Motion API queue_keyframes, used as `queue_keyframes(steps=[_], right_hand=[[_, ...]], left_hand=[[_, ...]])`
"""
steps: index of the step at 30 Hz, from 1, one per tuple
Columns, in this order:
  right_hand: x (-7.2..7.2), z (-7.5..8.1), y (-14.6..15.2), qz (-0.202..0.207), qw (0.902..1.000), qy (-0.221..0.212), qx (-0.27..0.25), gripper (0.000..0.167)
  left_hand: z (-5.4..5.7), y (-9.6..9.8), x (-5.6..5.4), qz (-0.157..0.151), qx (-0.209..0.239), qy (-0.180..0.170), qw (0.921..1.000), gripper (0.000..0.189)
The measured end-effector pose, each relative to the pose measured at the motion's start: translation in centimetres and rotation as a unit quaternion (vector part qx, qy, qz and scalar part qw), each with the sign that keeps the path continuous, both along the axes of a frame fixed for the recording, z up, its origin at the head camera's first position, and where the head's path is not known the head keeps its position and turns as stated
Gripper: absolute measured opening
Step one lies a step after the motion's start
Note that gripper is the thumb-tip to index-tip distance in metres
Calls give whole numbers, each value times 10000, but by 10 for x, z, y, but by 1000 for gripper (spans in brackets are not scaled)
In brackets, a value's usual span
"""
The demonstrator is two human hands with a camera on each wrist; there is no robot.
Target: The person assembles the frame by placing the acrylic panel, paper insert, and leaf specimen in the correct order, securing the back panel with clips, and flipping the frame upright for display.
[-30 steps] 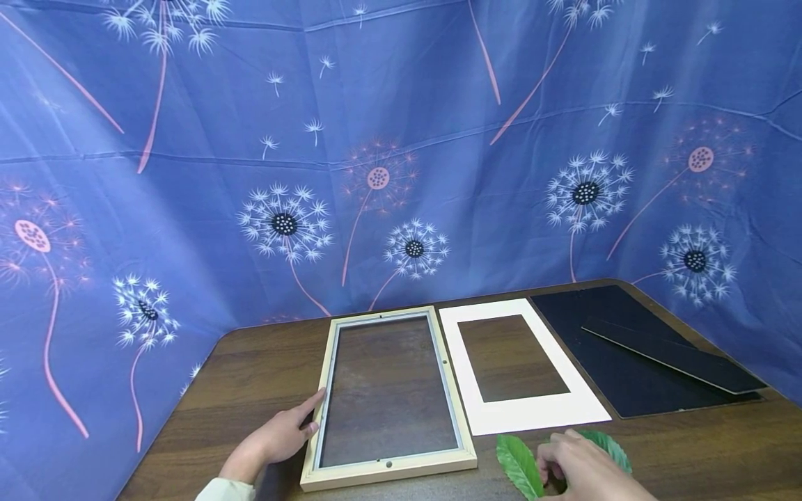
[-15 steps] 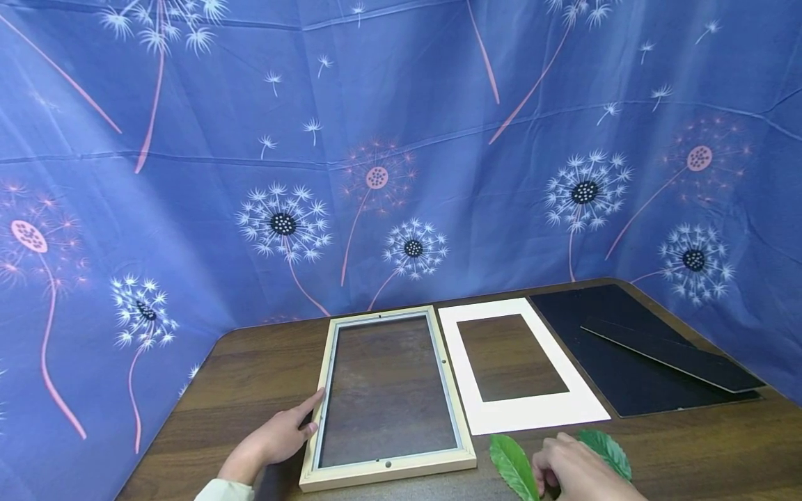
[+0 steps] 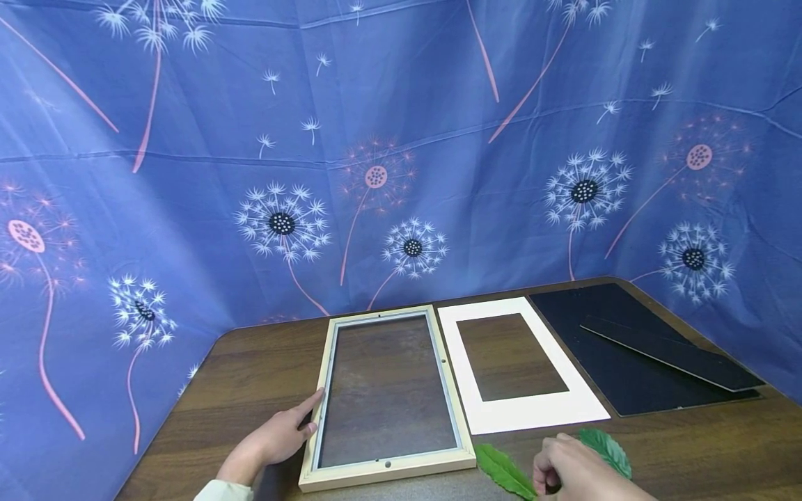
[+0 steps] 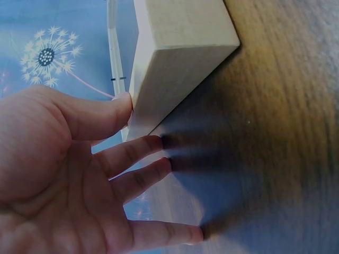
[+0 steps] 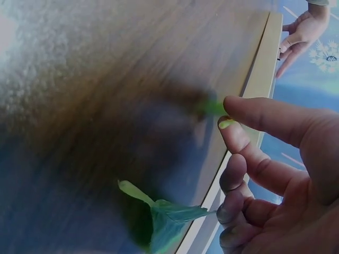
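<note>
My left hand (image 3: pixel 276 442) rests against the left side of a pale wooden picture frame (image 3: pixel 391 474), fingers extended. In the left wrist view, the thumb (image 4: pixel 103 116) touches the frame's edge and the other fingers spread over the tabletop. My right hand (image 3: pixel 579 473) pinches a bright green leaf (image 3: pixel 504 473) by its stem (image 5: pixel 226 123) between thumb and index finger. The leaf's tip points toward the frame's lower right corner. A second, darker green leaf (image 3: pixel 608 451) lies on the table just behind the right hand, partly hidden by it.
A white mat board (image 3: pixel 539 415) with a rectangular opening lies right of the frame. Beyond it is a black backing board (image 3: pixel 601 355) with a stand flap (image 3: pixel 677 355) across it. All lie on a dark wooden table (image 3: pixel 250 376) before a blue dandelion-print cloth (image 3: pixel 438 174).
The pinched leaf has swung left and down, flatter, nearer the frame's lower right corner. The right hand has shifted only slightly. My left hand keeps its place on the frame.
</note>
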State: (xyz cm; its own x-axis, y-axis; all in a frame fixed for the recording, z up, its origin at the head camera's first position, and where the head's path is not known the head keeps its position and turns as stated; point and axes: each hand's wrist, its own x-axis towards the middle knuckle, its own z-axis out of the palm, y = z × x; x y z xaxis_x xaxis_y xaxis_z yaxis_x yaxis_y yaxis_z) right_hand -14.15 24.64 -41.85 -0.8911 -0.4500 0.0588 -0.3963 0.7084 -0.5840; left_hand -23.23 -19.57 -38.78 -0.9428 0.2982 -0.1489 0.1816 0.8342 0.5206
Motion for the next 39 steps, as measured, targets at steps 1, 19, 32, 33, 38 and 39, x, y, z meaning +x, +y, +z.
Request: queue_keyframes(steps=[1,19,32,33,38,39], right_hand=[[0,1,0,8,10000,-14,-43,20],[-1,11,4,-2,9989,-448,-120,19],[-10,34,11,-315,9993,-61,-191,12],[-11,35,12,-386,9990,-81,-197,12],[-15,40,19,-611,9975,-136,-336,14],[-16,41,21,-646,9973,-106,-334,15]], left_hand=[[0,0,0,0,-4,5,10000,57],[1,-1,1,53,26,-223,9997,58],[4,1,3,45,91,-56,9999,56],[3,2,3,46,87,-57,9999,56],[3,2,3,42,73,-72,9999,56],[3,2,3,40,66,-74,9999,57]])
